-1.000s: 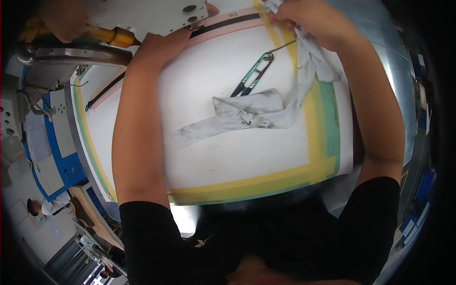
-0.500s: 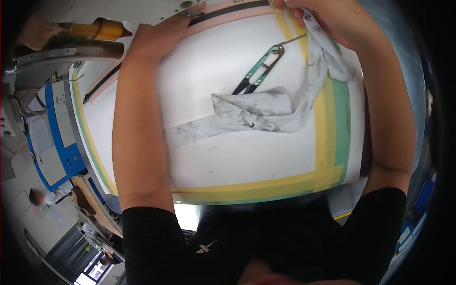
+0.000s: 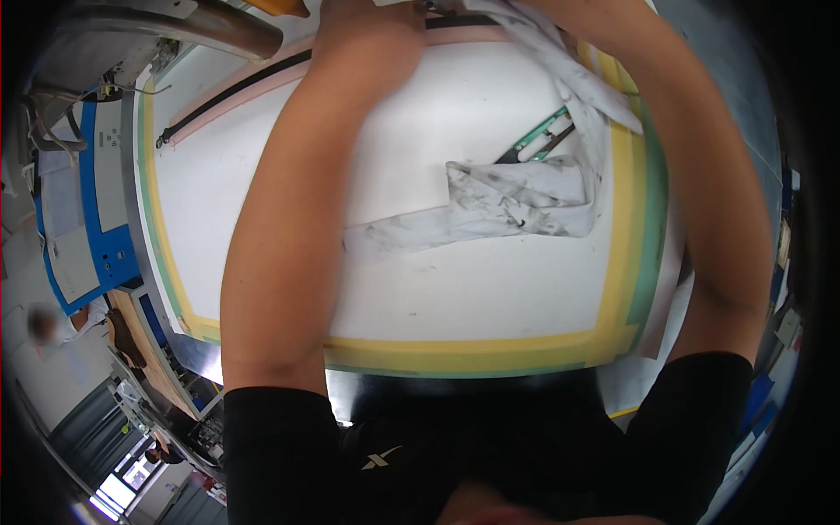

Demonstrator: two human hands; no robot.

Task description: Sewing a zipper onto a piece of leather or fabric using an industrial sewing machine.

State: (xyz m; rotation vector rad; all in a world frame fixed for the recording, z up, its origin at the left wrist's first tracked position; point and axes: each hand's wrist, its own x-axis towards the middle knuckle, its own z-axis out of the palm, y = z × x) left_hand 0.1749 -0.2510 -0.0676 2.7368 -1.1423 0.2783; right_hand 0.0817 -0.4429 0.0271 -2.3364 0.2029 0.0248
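Note:
My left hand (image 3: pixel 374 39) is at the top edge, over the long black strip edged in pink (image 3: pixel 236 87), which has a small metal piece at its left end. Its fingers are cut off or hidden. Also at the top edge, my right hand (image 3: pixel 582 19) is mostly out of the picture, beside a white cloth band (image 3: pixel 534 39) with grey smudges. That band trails down the right side and lies folded on the white board (image 3: pixel 411 297). Green-handled thread snips (image 3: pixel 541 138) lie partly under the cloth, their blades toward the lower left.
Yellow tape (image 3: pixel 490 346) and green tape (image 3: pixel 646 254) border the board. A metal tube (image 3: pixel 223 24) reaches in at the upper left, near an orange-yellow part (image 3: pixel 284 5). A blue and grey machine panel (image 3: pixel 109 254) stands to the left. A person (image 3: pixel 79 322) is farther off.
Both hands have moved farther up, the left also rightward. The view has shifted, and the cloth band's upper part now stretches leftward along the top and covers the snips' handle end.

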